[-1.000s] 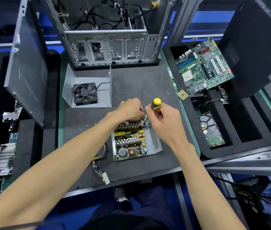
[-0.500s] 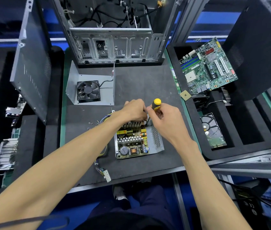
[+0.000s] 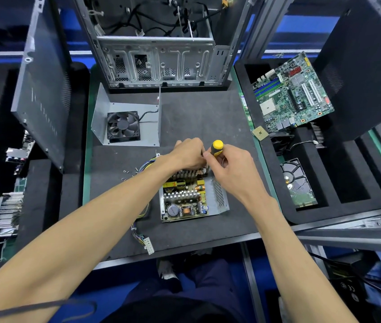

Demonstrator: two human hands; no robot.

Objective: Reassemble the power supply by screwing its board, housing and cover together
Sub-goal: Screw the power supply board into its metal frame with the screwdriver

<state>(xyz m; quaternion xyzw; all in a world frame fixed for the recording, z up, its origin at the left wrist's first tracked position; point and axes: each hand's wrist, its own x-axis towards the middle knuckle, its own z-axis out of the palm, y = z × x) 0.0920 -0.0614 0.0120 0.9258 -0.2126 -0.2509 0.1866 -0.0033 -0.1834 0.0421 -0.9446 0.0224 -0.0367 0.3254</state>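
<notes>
The power supply board, with heat sinks and coils, lies inside its grey metal housing on the dark mat. My right hand grips a screwdriver with a yellow and black handle, held upright over the board's far right corner; its tip is hidden. My left hand rests curled on the far edge of the housing, fingers by the screwdriver shaft. The grey cover with its black fan lies open further back on the left. A few loose screws lie left of the housing.
The wire bundle with a white plug trails toward the table's front edge. An open computer case stands at the back, a side panel at the left. A foam tray on the right holds a motherboard, processor chip and hard drive.
Both hands stay at the board's far right corner with the screwdriver. The view has shifted slightly, and my right hand's fingers have turned a little on the handle.
</notes>
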